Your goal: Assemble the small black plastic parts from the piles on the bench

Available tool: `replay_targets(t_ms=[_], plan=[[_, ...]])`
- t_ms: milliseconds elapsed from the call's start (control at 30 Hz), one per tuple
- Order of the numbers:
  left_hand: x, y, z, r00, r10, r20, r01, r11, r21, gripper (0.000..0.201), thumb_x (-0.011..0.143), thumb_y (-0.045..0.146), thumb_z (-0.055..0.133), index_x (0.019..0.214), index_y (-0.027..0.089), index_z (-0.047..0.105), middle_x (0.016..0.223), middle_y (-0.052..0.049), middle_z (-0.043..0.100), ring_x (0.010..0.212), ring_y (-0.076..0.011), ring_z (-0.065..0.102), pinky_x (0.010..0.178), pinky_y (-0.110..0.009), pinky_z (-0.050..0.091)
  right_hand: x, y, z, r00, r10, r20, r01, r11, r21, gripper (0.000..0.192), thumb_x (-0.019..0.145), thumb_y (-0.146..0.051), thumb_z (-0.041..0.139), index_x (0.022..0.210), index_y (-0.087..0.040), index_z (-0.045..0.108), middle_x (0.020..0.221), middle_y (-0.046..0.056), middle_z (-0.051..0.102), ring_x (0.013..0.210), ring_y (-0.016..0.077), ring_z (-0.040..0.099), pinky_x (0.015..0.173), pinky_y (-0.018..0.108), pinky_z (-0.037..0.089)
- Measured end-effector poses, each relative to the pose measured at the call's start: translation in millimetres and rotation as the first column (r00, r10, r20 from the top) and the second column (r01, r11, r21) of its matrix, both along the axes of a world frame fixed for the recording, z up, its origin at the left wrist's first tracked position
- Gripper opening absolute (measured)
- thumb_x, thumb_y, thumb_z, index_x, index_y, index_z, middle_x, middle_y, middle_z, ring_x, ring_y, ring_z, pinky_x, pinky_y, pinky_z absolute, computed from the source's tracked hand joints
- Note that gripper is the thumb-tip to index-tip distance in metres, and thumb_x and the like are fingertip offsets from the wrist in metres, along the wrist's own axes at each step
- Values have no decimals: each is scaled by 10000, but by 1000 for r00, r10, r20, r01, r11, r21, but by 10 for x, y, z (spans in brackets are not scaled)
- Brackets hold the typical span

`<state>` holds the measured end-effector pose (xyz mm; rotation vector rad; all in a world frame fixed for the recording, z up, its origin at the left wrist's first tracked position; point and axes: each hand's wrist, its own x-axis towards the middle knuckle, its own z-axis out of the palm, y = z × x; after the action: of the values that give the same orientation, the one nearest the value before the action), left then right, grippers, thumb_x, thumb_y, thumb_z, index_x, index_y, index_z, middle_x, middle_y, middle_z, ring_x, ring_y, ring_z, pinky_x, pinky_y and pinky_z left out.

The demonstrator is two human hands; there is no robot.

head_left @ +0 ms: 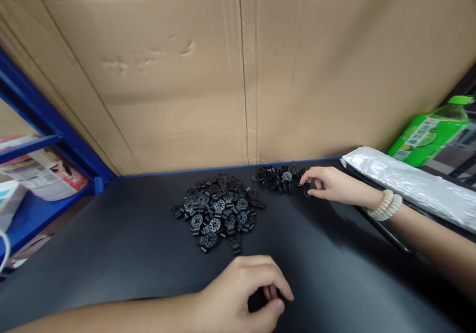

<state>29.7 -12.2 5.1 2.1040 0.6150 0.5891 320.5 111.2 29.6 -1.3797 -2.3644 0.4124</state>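
Note:
A heap of small black plastic clips with round, perforated discs lies in the middle of the table. Behind it to the right is a smaller pile of black round pieces. My right hand is at the right end of that smaller pile, thumb and index finger apart. Dark pieces show between and beside these fingers; whether it touches them is unclear. In front of the larger heap, my left hand hovers low with bent fingers, a gap between thumb and index finger. Nothing is visibly held in it.
A cardboard wall rises behind the black table. Blue shelving with papers stands on the left. At the right lie a silvery plastic package and a green-labelled bottle; a dark flat object's edge shows under my right arm.

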Motion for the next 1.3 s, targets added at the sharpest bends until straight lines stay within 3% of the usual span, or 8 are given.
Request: replay_targets(t_ms=[233,400,533,833,933,1067,1167,1300], plan=[[31,-4,37,985,161,58,-139,951,-275,184,850,159,546,927,98,702,830,-113,693,700,-159,635,676,-261,524,-283,-322,133,993,9,-117,12,984,177,61,823,-241,607,860,-210,644,727,33,636,602,168,552,594,303,437],[39,45,-7,935,288,205,-117,799,-589,321,865,421,608,978,124,652,817,-61,648,649,-125,586,663,-265,502,-745,-879,46,938,333,-90,-249,834,493,159,906,-157,526,938,-223,667,853,79,674,757,208,599,673,335,485],[25,53,-12,890,368,268,-157,801,-578,377,859,496,602,755,134,582,678,-2,560,644,-118,521,649,-238,454,-897,-1062,-55,829,537,159,-533,672,514,283,908,-93,458,831,-181,715,755,99,669,646,210,566,566,331,461],[-20,-53,18,900,424,107,-381,880,-283,379,961,379,436,661,157,500,659,1,486,647,-138,461,630,-256,375,-1014,-1143,-191,787,613,67,-499,569,653,291,885,-26,406,729,-107,638,627,75,592,555,172,470,466,308,356],[-35,-70,29,900,424,97,-407,900,-156,392,974,330,406,628,162,481,645,2,474,636,-137,453,626,-257,355,-1045,-1189,-237,789,611,-69,-433,632,643,128,854,-43,490,828,-125,585,671,56,582,605,170,489,507,296,393],[-38,-54,36,889,443,113,-426,893,-148,378,978,307,407,634,167,475,644,7,470,633,-133,459,617,-245,354,-1058,-1204,-269,752,377,-540,-296,926,235,169,819,-136,548,940,-184,441,756,5,527,620,131,488,547,251,429],[-42,-49,37,897,423,126,-410,904,-118,375,977,299,418,631,168,476,645,9,470,631,-131,453,617,-241,348,-1059,-1170,-254,797,197,-571,-326,936,-131,124,916,-244,483,822,-211,410,658,-47,447,544,103,409,500,226,356],[-45,-59,36,910,390,137,-380,920,-97,365,978,273,419,638,166,497,649,9,486,636,-128,467,621,-235,349,-1067,-1131,-221,818,209,-537,-356,915,-187,300,987,-313,376,708,-205,396,612,-49,420,550,105,393,539,242,325]])
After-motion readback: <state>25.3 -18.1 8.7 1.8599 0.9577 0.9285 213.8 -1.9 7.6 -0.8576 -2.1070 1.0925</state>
